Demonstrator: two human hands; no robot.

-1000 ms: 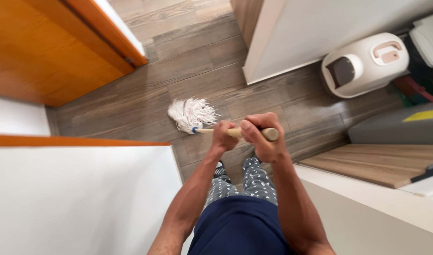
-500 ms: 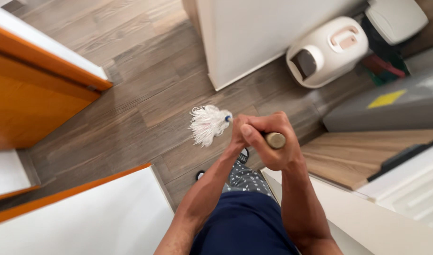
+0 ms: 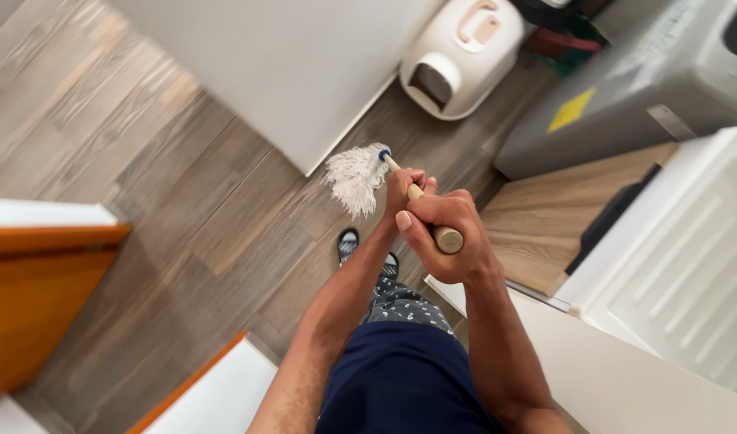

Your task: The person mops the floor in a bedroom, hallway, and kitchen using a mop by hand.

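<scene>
Both hands grip the light wooden handle of a mop (image 3: pixel 356 178). My right hand (image 3: pixel 445 233) is wrapped around the top end of the handle, nearest the camera. My left hand (image 3: pixel 403 187) holds the handle lower down, just above the blue collar. The white string mop head rests on the grey-brown wood-look floor (image 3: pixel 184 185), close to the corner of a white wall. My legs in patterned trousers and one dark shoe show below the hands.
A cream plastic bin with a grey flap (image 3: pixel 458 58) stands beyond the mop. A grey appliance with a yellow label (image 3: pixel 618 96) and a white ribbed drainer (image 3: pixel 682 257) lie to the right. An orange wooden door (image 3: pixel 31 305) is at the left.
The view has turned and swung left to right. The mop head has moved toward the white wall corner and the bin. Both hands keep their grip on the handle.
</scene>
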